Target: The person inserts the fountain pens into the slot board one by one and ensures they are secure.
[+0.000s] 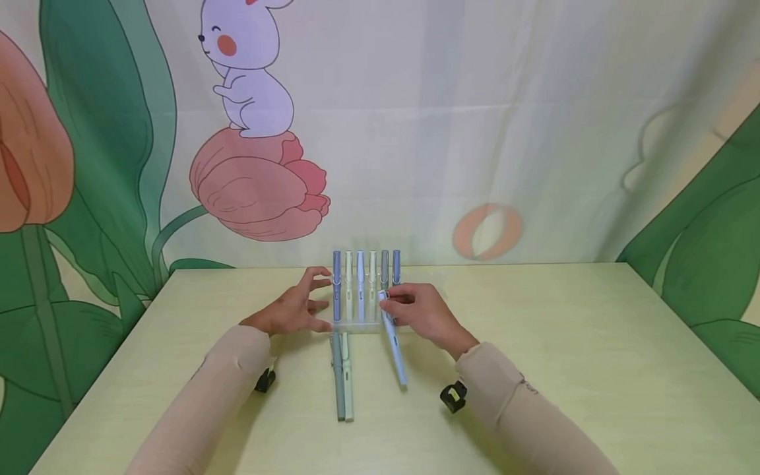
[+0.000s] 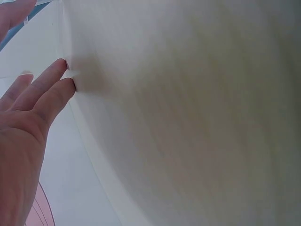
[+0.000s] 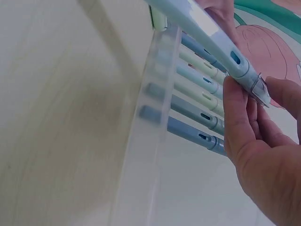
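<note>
My right hand point(image 1: 424, 313) pinches a light blue pen point(image 1: 394, 346) near its clip end. In the right wrist view that pen point(image 3: 207, 35) slants above the clear pen stand point(image 3: 141, 160). Several pens in blue, pale green and grey stand side by side in the clear stand point(image 1: 362, 326) in the head view. My left hand point(image 1: 293, 307) is at the stand's left side with fingers spread and bent, gripping nothing visible; whether its fingertips touch the stand I cannot tell. Nearer me, a grey-green pen point(image 1: 338, 382) and a pale green pen point(image 1: 348, 382) lie side by side on the table.
The pale wooden table point(image 1: 564, 343) ends at a printed curtain point(image 1: 380, 132) just behind the stand. A black wrist device point(image 1: 266, 380) shows at the left sleeve and another black device point(image 1: 454, 396) at the right.
</note>
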A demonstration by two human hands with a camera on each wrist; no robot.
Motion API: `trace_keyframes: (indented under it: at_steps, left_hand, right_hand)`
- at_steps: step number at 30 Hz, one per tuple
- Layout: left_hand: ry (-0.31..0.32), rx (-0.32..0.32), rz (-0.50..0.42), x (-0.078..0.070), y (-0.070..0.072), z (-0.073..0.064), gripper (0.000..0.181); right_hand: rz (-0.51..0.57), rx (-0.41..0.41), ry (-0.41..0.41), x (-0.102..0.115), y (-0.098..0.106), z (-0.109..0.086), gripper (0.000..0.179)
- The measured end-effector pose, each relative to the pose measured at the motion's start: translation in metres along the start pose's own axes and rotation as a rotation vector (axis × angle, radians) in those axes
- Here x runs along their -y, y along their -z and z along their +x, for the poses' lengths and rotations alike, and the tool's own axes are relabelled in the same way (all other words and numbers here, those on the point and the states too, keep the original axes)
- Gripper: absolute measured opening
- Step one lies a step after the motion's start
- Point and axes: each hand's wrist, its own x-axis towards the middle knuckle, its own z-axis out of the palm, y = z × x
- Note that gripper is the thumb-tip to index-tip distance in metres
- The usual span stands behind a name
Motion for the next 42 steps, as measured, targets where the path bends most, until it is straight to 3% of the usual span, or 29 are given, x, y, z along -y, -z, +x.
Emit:
trace_keyframes:
  at_steps: [13, 19, 30, 42]
  left_hand:
    - [0.005, -0.002, 0.008, 0.004, -0.001, 0.003, 0.102]
    - [0.0, -0.003, 0.009, 0.005, 0.0, 0.001, 0.102]
    - [-0.017, 0.003, -0.003, 0.005, 0.002, -0.001, 0.102]
    - [-0.011, 0.006, -0.001, 0.0, -0.001, -0.001, 0.101]
  right_hand:
    - [0.035, -0.053, 0.013, 0.008, 0.02, 0.0, 0.029]
    - [0.024, -0.071, 0.024, 0.009, 0.03, 0.004, 0.036]
    - [0.011, -0.105, 0.029, 0.016, 0.053, 0.011, 0.036]
    - [0.02, -0.138, 0.059, 0.024, 0.064, 0.021, 0.034]
